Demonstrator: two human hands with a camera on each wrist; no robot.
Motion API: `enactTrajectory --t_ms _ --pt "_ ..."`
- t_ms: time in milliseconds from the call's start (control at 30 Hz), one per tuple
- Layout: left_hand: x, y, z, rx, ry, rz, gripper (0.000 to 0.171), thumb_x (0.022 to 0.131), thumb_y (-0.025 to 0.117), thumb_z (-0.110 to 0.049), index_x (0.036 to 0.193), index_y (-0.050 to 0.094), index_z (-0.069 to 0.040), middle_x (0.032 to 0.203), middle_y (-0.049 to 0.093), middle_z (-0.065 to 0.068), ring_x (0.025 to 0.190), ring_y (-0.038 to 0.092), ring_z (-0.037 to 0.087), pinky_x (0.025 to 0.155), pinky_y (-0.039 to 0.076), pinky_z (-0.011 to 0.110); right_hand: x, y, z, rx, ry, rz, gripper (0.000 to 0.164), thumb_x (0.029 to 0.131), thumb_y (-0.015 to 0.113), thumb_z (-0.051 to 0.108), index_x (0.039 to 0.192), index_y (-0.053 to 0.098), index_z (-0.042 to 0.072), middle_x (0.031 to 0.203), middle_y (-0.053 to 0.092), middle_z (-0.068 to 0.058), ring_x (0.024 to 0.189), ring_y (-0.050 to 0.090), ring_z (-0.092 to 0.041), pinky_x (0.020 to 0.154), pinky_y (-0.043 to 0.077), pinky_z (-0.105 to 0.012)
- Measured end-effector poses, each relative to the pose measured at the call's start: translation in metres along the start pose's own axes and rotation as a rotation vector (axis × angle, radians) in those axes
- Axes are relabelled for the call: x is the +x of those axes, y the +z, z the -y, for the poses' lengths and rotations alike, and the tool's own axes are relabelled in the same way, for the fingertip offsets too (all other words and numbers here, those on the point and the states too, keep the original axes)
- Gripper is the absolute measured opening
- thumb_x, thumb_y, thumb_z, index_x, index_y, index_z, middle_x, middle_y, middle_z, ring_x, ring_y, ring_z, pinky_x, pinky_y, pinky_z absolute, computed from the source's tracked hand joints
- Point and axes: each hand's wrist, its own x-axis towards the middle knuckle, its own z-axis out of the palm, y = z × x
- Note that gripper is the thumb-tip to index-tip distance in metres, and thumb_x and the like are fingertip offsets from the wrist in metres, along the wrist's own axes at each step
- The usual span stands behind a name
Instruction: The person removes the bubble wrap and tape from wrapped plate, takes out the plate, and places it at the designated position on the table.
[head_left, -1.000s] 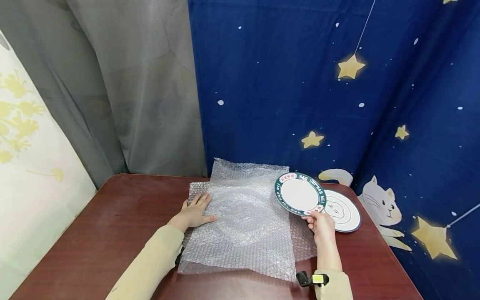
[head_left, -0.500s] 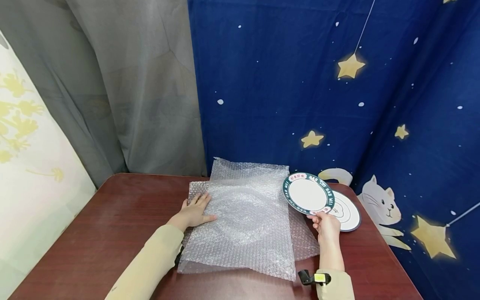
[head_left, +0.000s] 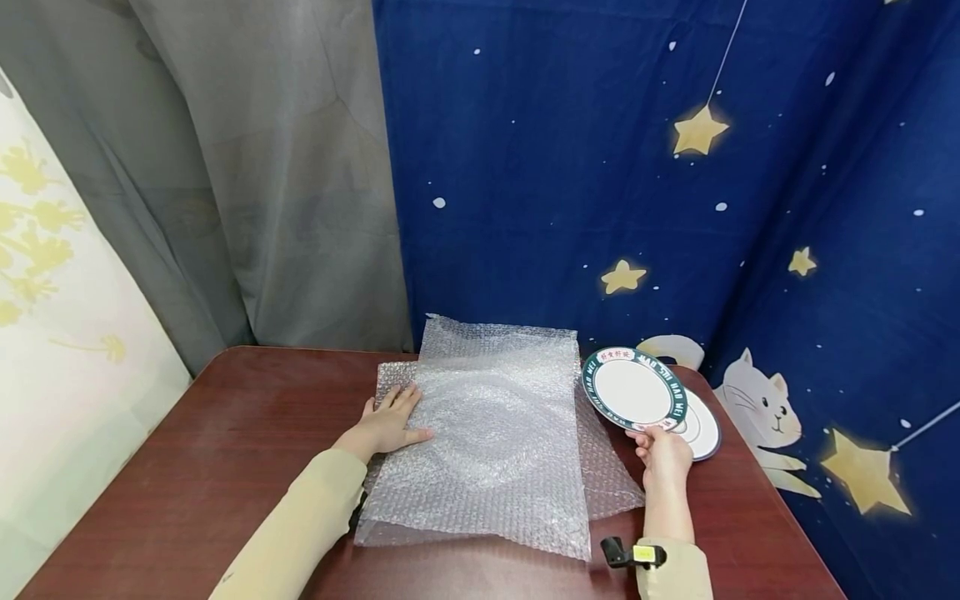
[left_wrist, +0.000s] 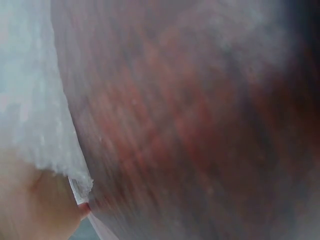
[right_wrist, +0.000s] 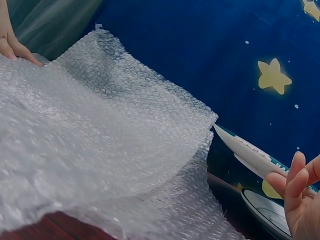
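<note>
My right hand (head_left: 664,458) pinches the near rim of a white plate (head_left: 633,392) with a green lettered border. The plate is tilted and, in the head view, overlaps a second white plate (head_left: 703,433) with a dark edge. In the right wrist view the held plate (right_wrist: 247,152) shows nearly edge-on, above the dark-rimmed plate (right_wrist: 262,210). My left hand (head_left: 386,427) rests with spread fingers on the left side of a bubble wrap sheet (head_left: 480,500). A round outline shows through the middle of the wrap.
Underneath is a dark red wooden table (head_left: 187,475). A lower flap of bubble wrap (head_left: 607,475) sticks out to the right, close to my right hand. Behind the table hang a grey curtain (head_left: 315,208) and a blue curtain (head_left: 525,167) with stars.
My right hand has moved to the right with the green-bordered plate, which now hides more of the second plate. The left hand stays in place on the bubble wrap.
</note>
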Motion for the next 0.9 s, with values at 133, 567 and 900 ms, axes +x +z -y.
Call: enactTrajectory --t_ms 133,567,900 --pt "0.000 0.000 -0.001 -0.003 -0.003 -0.001 0.093 0.087 0.046 -0.069 0.154 0.018 -0.011 0.160 0.009 0.008 0.144 0.005 0.035 0.106 0.005 0.065 0.001 -0.002 0.001 0.000 -0.001 -0.033 0.011 0.092 0.045 -0.006 0.085 0.053 -0.002 0.053 0.063 -0.003 0.042 0.052 -0.002 0.040 0.040 -0.014" --pt "0.003 0.004 0.002 0.008 -0.016 0.007 0.095 0.086 0.046 -0.071 0.154 0.017 -0.012 0.160 0.008 0.007 0.144 0.004 0.033 0.107 0.004 0.064 0.006 -0.010 0.000 -0.021 -0.015 -0.103 0.005 0.091 0.047 -0.005 0.090 0.051 -0.002 0.052 0.062 0.001 0.044 0.055 -0.003 0.040 0.041 -0.015" --pt "0.003 0.004 0.002 -0.001 -0.013 -0.003 0.094 0.086 0.046 -0.070 0.154 0.019 -0.011 0.160 0.009 0.008 0.144 0.005 0.035 0.106 0.004 0.065 0.006 -0.013 0.002 -0.025 -0.012 -0.178 0.004 0.090 0.050 -0.002 0.088 0.052 0.000 0.052 0.061 0.001 0.043 0.054 -0.004 0.040 0.041 -0.016"
